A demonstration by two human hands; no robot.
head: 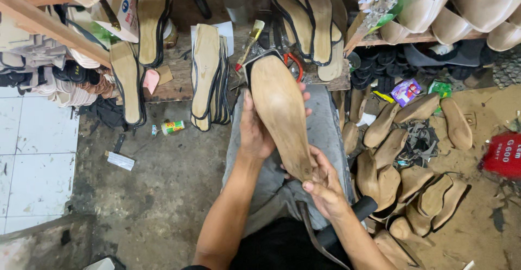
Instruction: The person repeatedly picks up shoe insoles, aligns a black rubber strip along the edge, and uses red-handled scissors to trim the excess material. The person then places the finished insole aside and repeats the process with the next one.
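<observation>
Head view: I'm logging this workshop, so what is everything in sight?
shoe sole: one, tan with dark edge, held over the lap
leaning soles: a stack, tan with black rims, upright against the bench
shoe lasts: a pile, count unclear, tan, floor at right
brush: one, red handle, on the bench
small can: one, green and yellow, on its side on the floor
left hand: grips the sole's side
right hand: holds its near end

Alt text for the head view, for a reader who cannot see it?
Two bare hands, left hand and right hand, hold a tan pointed shoe sole over the person's lap. More soles lean against a wooden bench, and others lie piled on the floor.
</observation>
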